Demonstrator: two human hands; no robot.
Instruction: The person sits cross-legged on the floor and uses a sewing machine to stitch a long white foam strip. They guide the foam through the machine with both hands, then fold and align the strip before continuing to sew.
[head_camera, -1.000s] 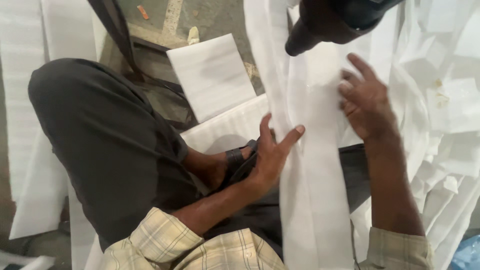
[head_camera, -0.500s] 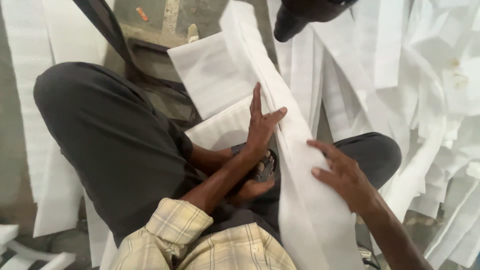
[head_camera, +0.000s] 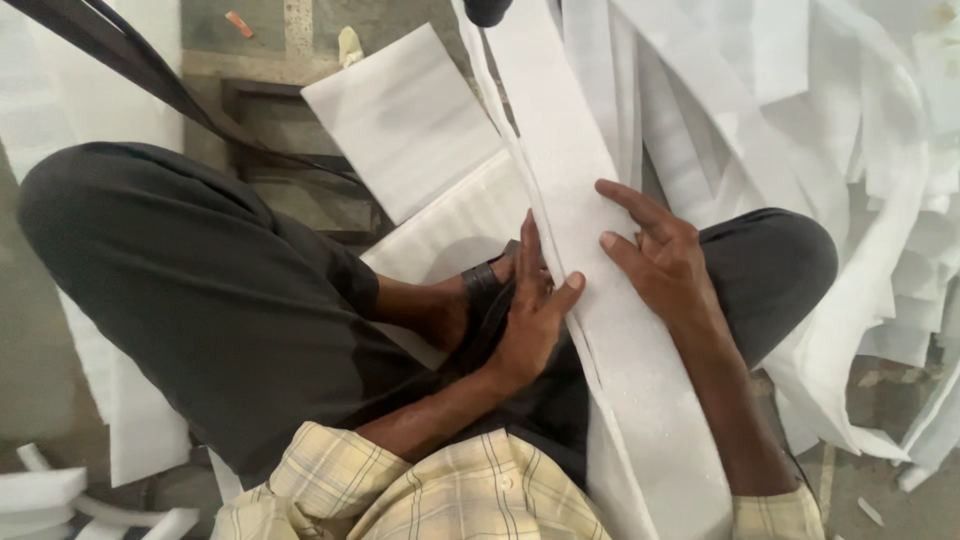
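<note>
I sat cross-legged on the floor with a long white foam strip (head_camera: 600, 300) running over my lap, from up near the top of the view down past my right knee (head_camera: 780, 260) to the bottom edge. My right hand (head_camera: 665, 265) lay flat on top of the strip, fingers spread and pointing left, palm pressing the foam down; it gripped nothing, just rested open on the surface. My left hand (head_camera: 535, 320) stood on edge against the strip's left side, fingers straight and pointing up along the edge, thumb hooked over onto the foam, so the edge sat pinched lightly between thumb and fingers. The two hands were near each other, not touching, with a bare stretch of strip between them.

Just left of the strip, a flat foam sheet (head_camera: 405, 120) lay tilted on the floor, and another sheet (head_camera: 450, 225) lay under it, reaching to my left wrist. A dark strap (head_camera: 130, 60) ran slantwise from the top left corner toward my left knee (head_camera: 150, 260). To the right, a loose heap of white foam strips (head_camera: 820, 110) lay piled and draped beyond my right knee. My checked sleeves (head_camera: 450, 500) showed at the bottom.
</note>
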